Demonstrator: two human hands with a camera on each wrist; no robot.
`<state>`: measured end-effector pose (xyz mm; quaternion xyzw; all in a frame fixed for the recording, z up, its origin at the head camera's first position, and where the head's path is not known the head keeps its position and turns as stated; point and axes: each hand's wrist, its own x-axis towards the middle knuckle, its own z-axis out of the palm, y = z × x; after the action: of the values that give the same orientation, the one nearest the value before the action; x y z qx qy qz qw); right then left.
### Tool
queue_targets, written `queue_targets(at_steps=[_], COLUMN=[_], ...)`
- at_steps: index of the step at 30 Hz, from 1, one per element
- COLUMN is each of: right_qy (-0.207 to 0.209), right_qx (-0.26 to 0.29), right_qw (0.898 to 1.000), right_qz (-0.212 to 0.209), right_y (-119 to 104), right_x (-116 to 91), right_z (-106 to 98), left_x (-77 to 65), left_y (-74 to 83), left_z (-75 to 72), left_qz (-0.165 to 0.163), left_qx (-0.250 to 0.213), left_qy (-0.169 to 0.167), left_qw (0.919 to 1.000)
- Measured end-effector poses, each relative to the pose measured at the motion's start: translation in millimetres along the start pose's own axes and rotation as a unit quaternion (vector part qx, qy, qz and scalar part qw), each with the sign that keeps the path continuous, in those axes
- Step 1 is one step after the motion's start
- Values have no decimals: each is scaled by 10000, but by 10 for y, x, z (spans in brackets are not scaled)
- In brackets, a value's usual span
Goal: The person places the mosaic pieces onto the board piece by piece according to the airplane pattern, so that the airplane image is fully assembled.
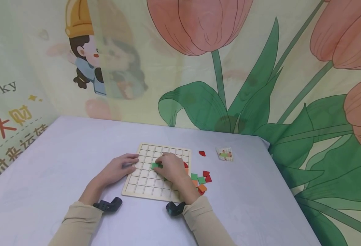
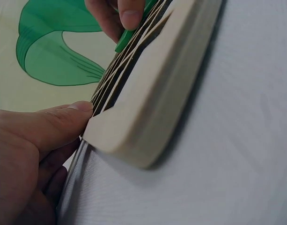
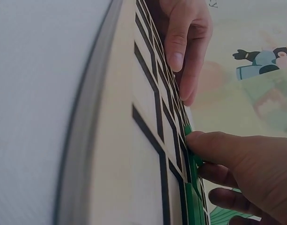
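Note:
A pale wooden board with a square grid [image 1: 138,184] lies on the table in front of me. My left hand [image 1: 119,168] rests at its left edge, fingers fairly straight; the left wrist view has the thumb [image 2: 77,108] right at the board's corner. Over the middle of the grid, my right hand [image 1: 173,168] pinches a small green square tile [image 1: 154,166] between thumb and fingertips. More green tiles [image 3: 190,201] lie along the grid beside it in the right wrist view. A red piece [image 1: 185,164] and an orange piece [image 1: 186,170] show past the right hand.
Loose green [image 1: 201,180], red [image 1: 206,173] and orange [image 1: 202,188] pieces lie right of the board, some overlapping. A red rounded piece [image 1: 202,153] sits farther back, near a small pattern card [image 1: 224,154]. A printed curtain [image 1: 192,109] hangs behind the white table [image 1: 254,205].

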<state>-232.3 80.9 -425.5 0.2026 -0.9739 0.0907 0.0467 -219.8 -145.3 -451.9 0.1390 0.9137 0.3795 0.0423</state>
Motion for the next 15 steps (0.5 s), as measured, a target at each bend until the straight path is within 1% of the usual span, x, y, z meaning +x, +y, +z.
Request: queue_targets(at_steps=[15], right_qy=[-92], right_qx=[-36], right_qw=[9999], right_qz=[32], right_y=[-32], right_x=[5], right_z=[-6], left_x=[16], left_y=[-26], left_z=[6], left_qz=[19], left_qx=[3], left_qy=[14], left_qw=[10000])
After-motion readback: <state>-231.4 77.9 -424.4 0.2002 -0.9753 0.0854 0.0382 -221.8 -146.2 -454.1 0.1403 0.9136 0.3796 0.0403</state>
